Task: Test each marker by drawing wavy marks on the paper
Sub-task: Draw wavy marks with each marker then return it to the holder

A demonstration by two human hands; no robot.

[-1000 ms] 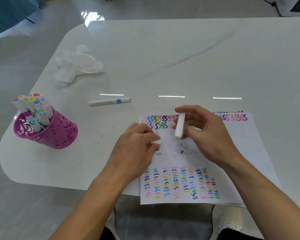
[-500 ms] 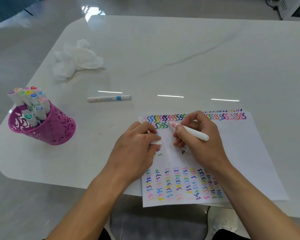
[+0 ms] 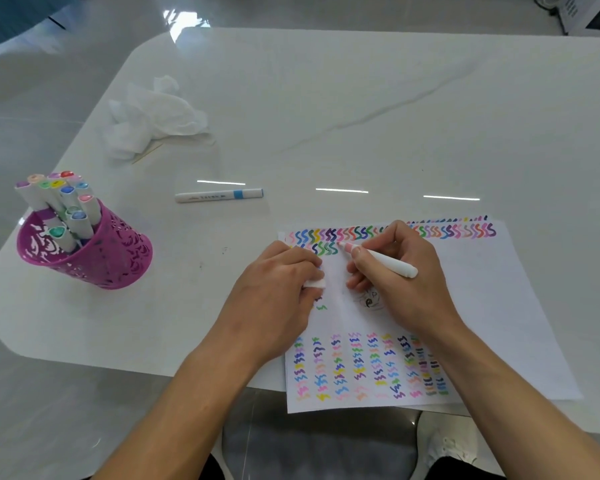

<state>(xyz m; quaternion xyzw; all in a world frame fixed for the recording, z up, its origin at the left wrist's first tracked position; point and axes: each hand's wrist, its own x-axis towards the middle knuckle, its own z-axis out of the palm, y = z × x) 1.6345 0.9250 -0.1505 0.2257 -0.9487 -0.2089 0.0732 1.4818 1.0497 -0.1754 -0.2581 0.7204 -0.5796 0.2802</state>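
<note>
one marker (image 3: 378, 259) in use, white barrel with a pink tip, gripped in the right hand (image 3: 406, 282) between thumb and curled fingers; it slants up-left, tip down at the paper (image 3: 482, 306) just right of the short second row of wavy marks. left hand (image 3: 274, 292) lies knuckles-up on the paper's left part, fingers curled, pinching one small white cap (image 3: 315, 283). paper: at least two stacked sheets by the edges showing, the near end overhanging the tabletop's (image 3: 361, 116) near edge. one loose marker (image 3: 219, 195) with a blue band lies flat, well apart beyond the left hand. one purple cup (image 3: 118, 258) near the left edge holds at least eleven capped markers. one crumpled tissue (image 3: 153, 119) far left. wide bare tabletop beyond and right of the paper.
</note>
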